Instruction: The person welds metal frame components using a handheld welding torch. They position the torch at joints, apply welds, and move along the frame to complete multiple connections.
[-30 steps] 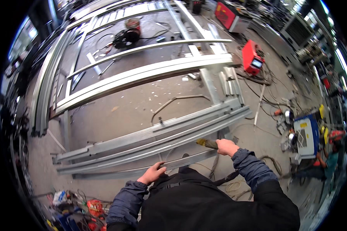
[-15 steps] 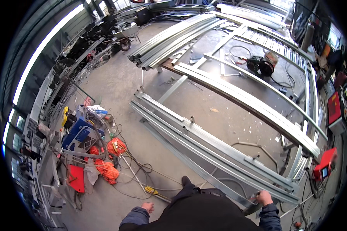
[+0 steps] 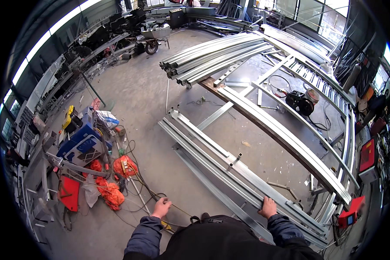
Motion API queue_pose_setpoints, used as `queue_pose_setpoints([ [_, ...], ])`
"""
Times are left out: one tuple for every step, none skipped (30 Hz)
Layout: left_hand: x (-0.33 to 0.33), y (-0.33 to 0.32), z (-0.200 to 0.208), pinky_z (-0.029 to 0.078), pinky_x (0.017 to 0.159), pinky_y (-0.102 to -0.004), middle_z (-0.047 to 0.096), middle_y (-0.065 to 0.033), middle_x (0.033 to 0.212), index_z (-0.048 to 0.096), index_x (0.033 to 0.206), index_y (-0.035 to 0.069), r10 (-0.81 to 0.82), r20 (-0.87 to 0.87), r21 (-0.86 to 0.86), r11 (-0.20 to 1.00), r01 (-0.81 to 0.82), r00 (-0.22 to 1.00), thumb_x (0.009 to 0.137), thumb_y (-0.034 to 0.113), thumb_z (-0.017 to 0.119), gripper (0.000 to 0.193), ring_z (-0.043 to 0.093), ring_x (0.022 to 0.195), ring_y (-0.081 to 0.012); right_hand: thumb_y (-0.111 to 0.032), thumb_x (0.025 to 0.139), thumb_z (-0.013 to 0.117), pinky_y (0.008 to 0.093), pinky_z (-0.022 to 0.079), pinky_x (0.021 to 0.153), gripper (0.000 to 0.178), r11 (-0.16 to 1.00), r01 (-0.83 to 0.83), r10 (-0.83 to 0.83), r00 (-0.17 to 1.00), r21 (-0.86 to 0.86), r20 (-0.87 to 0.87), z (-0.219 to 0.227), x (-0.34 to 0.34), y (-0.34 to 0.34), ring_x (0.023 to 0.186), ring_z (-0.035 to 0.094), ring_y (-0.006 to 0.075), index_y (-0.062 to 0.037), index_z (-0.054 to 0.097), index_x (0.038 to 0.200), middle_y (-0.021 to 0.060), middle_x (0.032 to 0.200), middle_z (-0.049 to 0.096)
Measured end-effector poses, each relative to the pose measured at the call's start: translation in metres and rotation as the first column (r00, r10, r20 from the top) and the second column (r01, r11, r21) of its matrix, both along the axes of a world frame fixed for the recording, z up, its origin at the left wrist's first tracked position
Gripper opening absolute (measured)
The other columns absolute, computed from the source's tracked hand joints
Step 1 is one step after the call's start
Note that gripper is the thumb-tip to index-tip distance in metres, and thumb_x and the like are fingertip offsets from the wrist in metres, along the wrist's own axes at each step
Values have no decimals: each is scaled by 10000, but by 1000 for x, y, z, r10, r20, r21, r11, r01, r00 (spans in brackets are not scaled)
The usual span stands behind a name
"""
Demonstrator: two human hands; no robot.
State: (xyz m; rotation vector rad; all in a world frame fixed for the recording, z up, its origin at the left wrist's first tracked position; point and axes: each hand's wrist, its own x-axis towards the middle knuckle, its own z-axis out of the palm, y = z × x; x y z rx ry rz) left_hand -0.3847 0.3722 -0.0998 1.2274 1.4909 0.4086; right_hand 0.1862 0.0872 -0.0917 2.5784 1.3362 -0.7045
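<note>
My right hand lies on a long galvanised steel channel, its fingers curled over the metal. That channel runs from the middle of the view to the lower right, side by side with other steel lengths. A short square tube stub stands up from the bars just beyond the hand. My left hand hangs in the air left of my body, empty, with its fingers loosely bent and apart. Cables on the floor are nearest to it.
A stack of steel tubes rests on a large frame ahead. A blue machine, orange bags and a red panel stand on the left. A red box sits at the right, a wheelbarrow far back.
My right hand has moved forward and left along the steel bars. My left hand has risen farther forward. The whole view has shifted with my head, showing more of the far hall.
</note>
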Motion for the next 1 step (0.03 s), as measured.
queue_pose_setpoints([
  [1, 9, 3, 576, 759, -316, 757, -119, 1105, 601, 1471, -37, 1, 6, -3, 1000, -1, 1000, 972, 261, 779, 608, 717, 855, -153, -423, 673, 983, 534, 506, 1099, 1126, 1000, -1, 1, 1000, -3, 6, -3, 2, 8, 1314, 583, 424, -49, 395, 1558, 215, 1409, 562],
])
